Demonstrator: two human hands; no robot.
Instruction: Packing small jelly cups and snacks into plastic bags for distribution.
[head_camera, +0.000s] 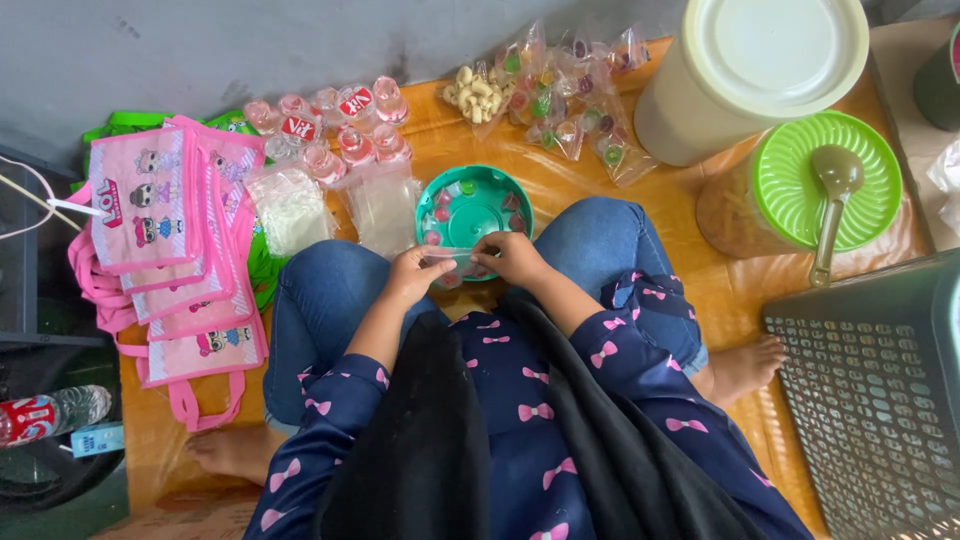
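Observation:
I sit cross-legged on an orange mat (560, 180). A teal bowl (474, 209) with small coloured jelly cups rests between my knees. My left hand (417, 273) and my right hand (511, 256) meet over the bowl's near rim, both pinching a small clear plastic bag (455, 262). What is inside the bag I cannot make out.
Filled clear bags of jelly cups and snacks (560, 100) lie beyond the bowl. Small sealed water cups (335, 130), empty clear bags (385, 205) and pink tote bags (170, 240) lie left. A cream lidded bucket (750, 70), a green-lidded jar with a spoon (820, 190) and a dark basket (880, 400) stand right.

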